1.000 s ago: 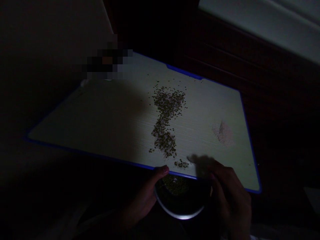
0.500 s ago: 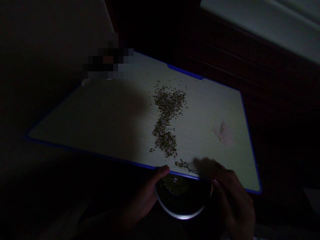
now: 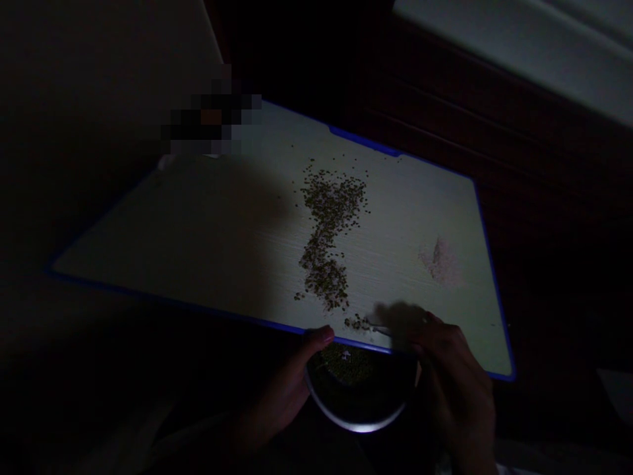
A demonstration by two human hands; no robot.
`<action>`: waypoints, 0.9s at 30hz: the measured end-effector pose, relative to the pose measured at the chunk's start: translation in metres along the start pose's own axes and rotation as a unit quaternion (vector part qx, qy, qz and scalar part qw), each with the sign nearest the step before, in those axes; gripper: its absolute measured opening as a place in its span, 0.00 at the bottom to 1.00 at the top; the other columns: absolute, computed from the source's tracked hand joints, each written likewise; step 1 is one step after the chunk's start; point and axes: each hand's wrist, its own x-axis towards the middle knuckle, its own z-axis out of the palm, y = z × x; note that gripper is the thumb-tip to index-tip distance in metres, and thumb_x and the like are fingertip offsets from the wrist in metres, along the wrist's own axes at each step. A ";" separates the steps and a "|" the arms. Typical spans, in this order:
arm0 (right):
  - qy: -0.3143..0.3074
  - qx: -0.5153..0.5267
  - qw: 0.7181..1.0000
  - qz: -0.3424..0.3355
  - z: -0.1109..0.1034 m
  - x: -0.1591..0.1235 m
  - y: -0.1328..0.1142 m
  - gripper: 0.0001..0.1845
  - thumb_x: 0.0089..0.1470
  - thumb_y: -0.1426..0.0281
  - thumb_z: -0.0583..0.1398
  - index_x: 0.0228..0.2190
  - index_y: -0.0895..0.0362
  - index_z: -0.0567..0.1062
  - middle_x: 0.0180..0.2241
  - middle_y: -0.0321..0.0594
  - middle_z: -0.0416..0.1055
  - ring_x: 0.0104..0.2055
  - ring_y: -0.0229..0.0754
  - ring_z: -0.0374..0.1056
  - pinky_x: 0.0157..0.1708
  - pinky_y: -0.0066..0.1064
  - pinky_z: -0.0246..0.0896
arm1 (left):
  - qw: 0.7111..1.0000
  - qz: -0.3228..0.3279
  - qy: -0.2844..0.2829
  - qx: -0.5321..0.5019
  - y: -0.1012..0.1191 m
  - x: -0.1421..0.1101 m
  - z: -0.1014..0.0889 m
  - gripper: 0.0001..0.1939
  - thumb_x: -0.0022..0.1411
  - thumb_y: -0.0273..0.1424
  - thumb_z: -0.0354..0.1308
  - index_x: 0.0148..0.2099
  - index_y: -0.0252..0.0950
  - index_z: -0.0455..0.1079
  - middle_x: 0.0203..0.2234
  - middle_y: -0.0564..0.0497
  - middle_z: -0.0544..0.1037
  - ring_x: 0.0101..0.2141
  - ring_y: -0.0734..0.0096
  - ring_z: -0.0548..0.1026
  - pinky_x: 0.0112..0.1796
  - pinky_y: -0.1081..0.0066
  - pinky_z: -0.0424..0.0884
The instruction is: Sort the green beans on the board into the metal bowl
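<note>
Small dark-green seeds (image 3: 326, 280), like lentils or mung beans, lie scattered down the middle of a pale cutting board (image 3: 222, 244) with a blue rim. Under the board's near edge is a dark bowl (image 3: 363, 427) with a shiny rim and more green seeds (image 3: 349, 366) inside. My left hand (image 3: 294, 379) grips the bowl's left side, its thumb over the board's edge. My right hand (image 3: 455, 379) is closed on a thin metal tool (image 3: 383, 329) resembling tweezers. Its tip touches or nearly touches a little cluster of seeds (image 3: 357, 322) near the edge.
A small heap of pinkish-white grains (image 3: 442, 260) lies on the board's right side. A blurred-out dark patch (image 3: 212, 119) covers the far left corner. A pale ledge (image 3: 524, 53) runs across the upper right. The surroundings are very dark.
My right hand has shifted slightly left, and the metal tool now lies flatter by the little seed cluster. My left hand keeps its place on the bowl.
</note>
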 end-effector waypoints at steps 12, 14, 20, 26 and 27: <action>-0.028 -0.004 1.000 0.006 -0.005 -0.003 0.001 0.16 0.71 0.78 0.57 0.51 0.50 0.78 0.48 0.37 0.77 0.58 0.36 0.73 0.63 0.31 0.68 | 0.998 -0.049 0.025 0.033 -0.001 0.002 -0.001 0.31 0.39 0.44 0.86 0.43 0.33 0.86 0.48 0.38 0.87 0.59 0.34 0.80 0.63 0.48 0.75; -0.023 -0.012 1.000 0.009 -0.006 -0.005 0.001 0.15 0.70 0.78 0.58 0.50 0.50 0.78 0.47 0.36 0.77 0.56 0.35 0.74 0.62 0.30 0.69 | 0.997 -0.044 0.038 0.045 -0.002 0.003 -0.004 0.31 0.40 0.45 0.86 0.44 0.35 0.87 0.48 0.40 0.87 0.58 0.36 0.81 0.64 0.49 0.74; -0.018 -0.034 0.999 0.016 -0.008 -0.010 -0.004 0.13 0.71 0.77 0.58 0.49 0.50 0.79 0.47 0.35 0.79 0.64 0.33 0.72 0.65 0.25 0.66 | 0.998 -0.023 0.032 0.042 -0.002 0.003 -0.005 0.31 0.43 0.43 0.86 0.46 0.32 0.86 0.44 0.39 0.87 0.58 0.38 0.80 0.63 0.50 0.75; -0.001 -0.057 0.998 0.017 -0.004 -0.010 -0.010 0.10 0.72 0.74 0.60 0.48 0.51 0.80 0.47 0.35 0.81 0.62 0.36 0.75 0.63 0.27 0.71 | 0.998 -0.047 0.016 0.037 -0.003 0.004 -0.005 0.28 0.46 0.44 0.84 0.45 0.32 0.85 0.44 0.39 0.88 0.55 0.40 0.82 0.58 0.53 0.77; 0.000 -0.062 0.998 0.012 -0.002 -0.010 -0.011 0.10 0.72 0.74 0.60 0.48 0.51 0.80 0.48 0.35 0.82 0.63 0.36 0.75 0.63 0.28 0.71 | 0.998 -0.052 0.017 0.038 -0.004 0.005 -0.006 0.28 0.46 0.44 0.84 0.44 0.33 0.85 0.45 0.39 0.88 0.54 0.41 0.82 0.58 0.54 0.77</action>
